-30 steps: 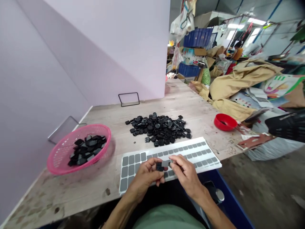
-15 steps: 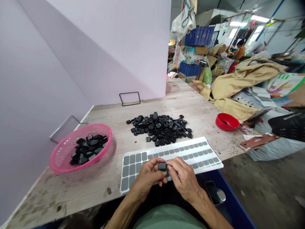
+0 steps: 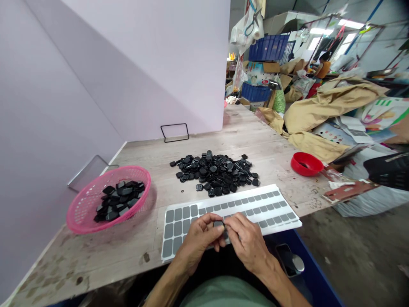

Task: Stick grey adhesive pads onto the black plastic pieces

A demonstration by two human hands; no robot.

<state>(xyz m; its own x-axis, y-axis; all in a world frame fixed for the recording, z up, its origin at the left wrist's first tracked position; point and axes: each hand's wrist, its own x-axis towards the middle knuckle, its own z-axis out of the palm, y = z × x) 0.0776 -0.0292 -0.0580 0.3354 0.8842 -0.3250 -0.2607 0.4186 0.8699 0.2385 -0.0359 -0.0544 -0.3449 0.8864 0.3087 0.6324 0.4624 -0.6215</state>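
Between my two hands is a small black plastic piece (image 3: 218, 223) with a flat top, held over the near edge of the sticker sheet. My left hand (image 3: 198, 237) is closed around it, its thumb lying across the top. The thumb and fingertips of my right hand (image 3: 246, 239) pinch at the piece's right edge; whether they also hold a sticker is hidden. Beneath both hands lies a white sheet of grey rounded stickers (image 3: 177, 229), partly covered by them. Beyond the sheet spreads a heap of similar black plastic pieces (image 3: 220, 172).
On the left stands a pink plastic basket (image 3: 76, 213) with black pieces inside. A red bowl (image 3: 306, 169) sits near the table's right edge. Thin wire stands (image 3: 175, 140) are by the partition. Below the table's edge is a blue crate (image 3: 315, 260) with a phone-like object in it.
My left thumb has slid up over the top of the black piece, covering more of it. My right fingers stay pinched at its edge. The view has shifted slightly.
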